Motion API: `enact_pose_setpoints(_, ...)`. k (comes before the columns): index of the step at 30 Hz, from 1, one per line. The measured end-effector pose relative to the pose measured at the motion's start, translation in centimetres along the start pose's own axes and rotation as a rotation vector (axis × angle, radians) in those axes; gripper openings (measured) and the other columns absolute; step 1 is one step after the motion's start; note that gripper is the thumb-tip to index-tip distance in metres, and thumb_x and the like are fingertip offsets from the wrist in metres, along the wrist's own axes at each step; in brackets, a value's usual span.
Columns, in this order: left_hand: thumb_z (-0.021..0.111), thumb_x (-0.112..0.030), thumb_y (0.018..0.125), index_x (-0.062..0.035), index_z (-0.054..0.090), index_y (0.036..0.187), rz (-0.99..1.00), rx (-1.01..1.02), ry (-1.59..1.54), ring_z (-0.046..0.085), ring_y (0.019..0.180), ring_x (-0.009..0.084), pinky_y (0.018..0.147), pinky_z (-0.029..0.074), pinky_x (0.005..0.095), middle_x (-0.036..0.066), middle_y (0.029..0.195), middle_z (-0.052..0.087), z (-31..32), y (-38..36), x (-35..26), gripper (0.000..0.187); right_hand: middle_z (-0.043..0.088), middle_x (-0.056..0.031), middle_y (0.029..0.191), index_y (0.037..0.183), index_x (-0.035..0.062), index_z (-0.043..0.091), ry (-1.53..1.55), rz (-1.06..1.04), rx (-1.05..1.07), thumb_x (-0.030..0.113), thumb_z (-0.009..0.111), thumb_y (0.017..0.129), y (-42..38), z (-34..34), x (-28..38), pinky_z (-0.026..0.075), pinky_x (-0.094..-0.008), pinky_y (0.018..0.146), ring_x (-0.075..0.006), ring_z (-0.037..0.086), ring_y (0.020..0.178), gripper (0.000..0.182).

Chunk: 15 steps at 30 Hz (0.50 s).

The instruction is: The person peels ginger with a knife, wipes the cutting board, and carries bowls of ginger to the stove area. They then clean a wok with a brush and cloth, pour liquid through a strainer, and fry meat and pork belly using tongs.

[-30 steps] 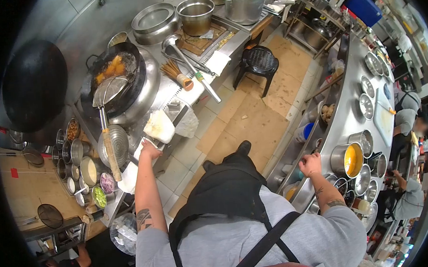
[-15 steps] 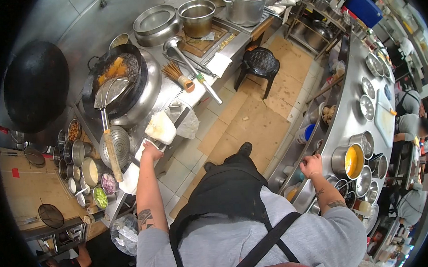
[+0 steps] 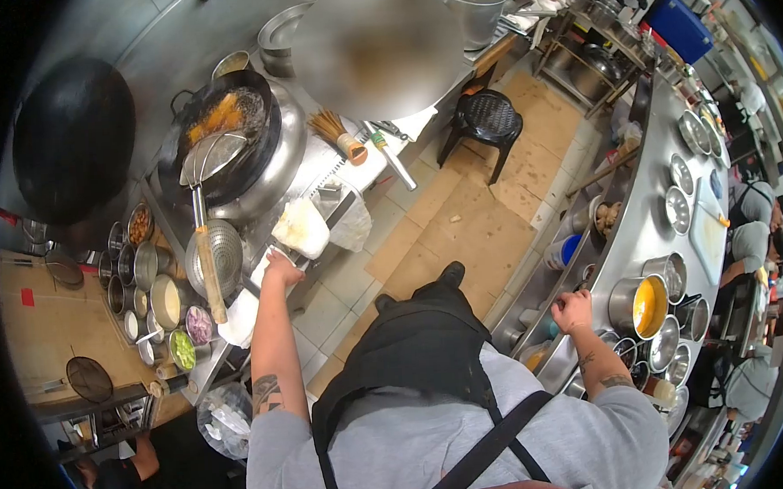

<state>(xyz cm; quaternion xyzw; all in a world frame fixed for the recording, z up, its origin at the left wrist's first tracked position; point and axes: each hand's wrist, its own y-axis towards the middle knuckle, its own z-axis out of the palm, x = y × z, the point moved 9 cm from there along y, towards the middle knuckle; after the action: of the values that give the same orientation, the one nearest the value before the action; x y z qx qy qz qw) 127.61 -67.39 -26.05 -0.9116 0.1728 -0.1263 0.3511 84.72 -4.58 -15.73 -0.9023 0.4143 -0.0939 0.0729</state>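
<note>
My left hand (image 3: 281, 268) rests on the edge of the stove counter, on a white cloth, its fingers lying loosely over it. Just above it a pale folded cloth (image 3: 302, 229) lies on the rail. A wok (image 3: 222, 178) with frothing oil and orange pieces of food sits on the burner. A wire-mesh skimmer (image 3: 214, 156) with a bamboo handle lies across its rim. Beside that handle is a perforated ladle (image 3: 216, 258). My right hand (image 3: 572, 311) has its fingers curled over the edge of the steel counter, near a pot of yellow-orange liquid (image 3: 650, 306).
A black stool (image 3: 489, 120) stands on the cardboard-covered floor. Small ingredient containers (image 3: 166, 301) crowd the left side. A bamboo brush (image 3: 339, 136) lies beside the wok. Other people (image 3: 757, 376) are beyond the right counter; a person in black (image 3: 169, 473) is at lower left.
The view has shifted slightly, with the stove side lower and further right. Both hands stay at their counter edges. The person at lower left shows more. A blurred patch covers the pots at the top.
</note>
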Motion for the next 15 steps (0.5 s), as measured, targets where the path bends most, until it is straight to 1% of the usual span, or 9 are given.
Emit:
enact_pose_setpoints(3,0.081,-0.044,0.068,0.0138,0.004,0.151,-0.015,0.001,-0.012,0.020,0.149,0.0378,0.117,0.032,0.0398,0.032,0.159,0.009,0.19,0.27,0.28,0.126,0.073,-0.0094,0.084,0.082,0.0097,0.075,0.004,-0.011,-0.022,0.032,0.061,0.075,-0.03,0.10,-0.10,0.038,-0.0405,0.101,-0.0271,0.066,0.088,0.027)
enact_pose_setpoints(6,0.080,-0.044,0.068,0.0139,0.003,0.151,-0.016,0.004,0.018,0.022,0.148,0.0379,0.116,0.033,0.0398,0.033,0.159,0.009,-0.01,-0.20,0.05,0.127,0.068,-0.0087,0.071,0.078,0.0094,0.074,0.020,-0.039,-0.105,0.029,0.064,0.073,-0.21,-0.31,0.07,0.040,-0.0399,0.097,-0.0271,0.064,0.083,0.023)
enact_pose_setpoints(9,0.080,-0.043,0.068,0.0139,0.002,0.151,-0.015,0.006,0.029,0.023,0.148,0.0375,0.116,0.033,0.0401,0.033,0.159,0.009,-0.06,-0.38,0.01,0.127,0.068,-0.0091,0.073,0.079,0.0093,0.074,-0.007,-0.042,-0.105,0.029,0.064,0.073,-0.28,-0.39,0.11,0.039,-0.0400,0.098,-0.0273,0.064,0.084,0.023)
enact_pose_setpoints(12,0.080,-0.043,0.067,0.0131,0.002,0.151,-0.021,0.009,0.007,0.020,0.149,0.0366,0.116,0.033,0.0400,0.032,0.159,0.009,0.09,-0.28,0.17,0.128,0.073,-0.0085,0.086,0.082,0.0101,0.075,-0.014,-0.003,-0.038,0.031,0.063,0.074,-0.12,0.18,-0.24,0.037,-0.0404,0.102,-0.0280,0.065,0.090,0.025)
enact_pose_setpoints(15,0.080,-0.044,0.067,0.0115,0.002,0.152,-0.005,0.013,0.002,0.016,0.150,0.0355,0.117,0.032,0.0399,0.029,0.161,0.008,0.03,-0.68,-0.31,0.129,0.072,-0.0096,0.085,0.082,0.0098,0.074,0.001,0.005,-0.018,0.029,0.064,0.074,-0.13,-0.21,0.12,0.038,-0.0415,0.102,-0.0288,0.065,0.091,0.024)
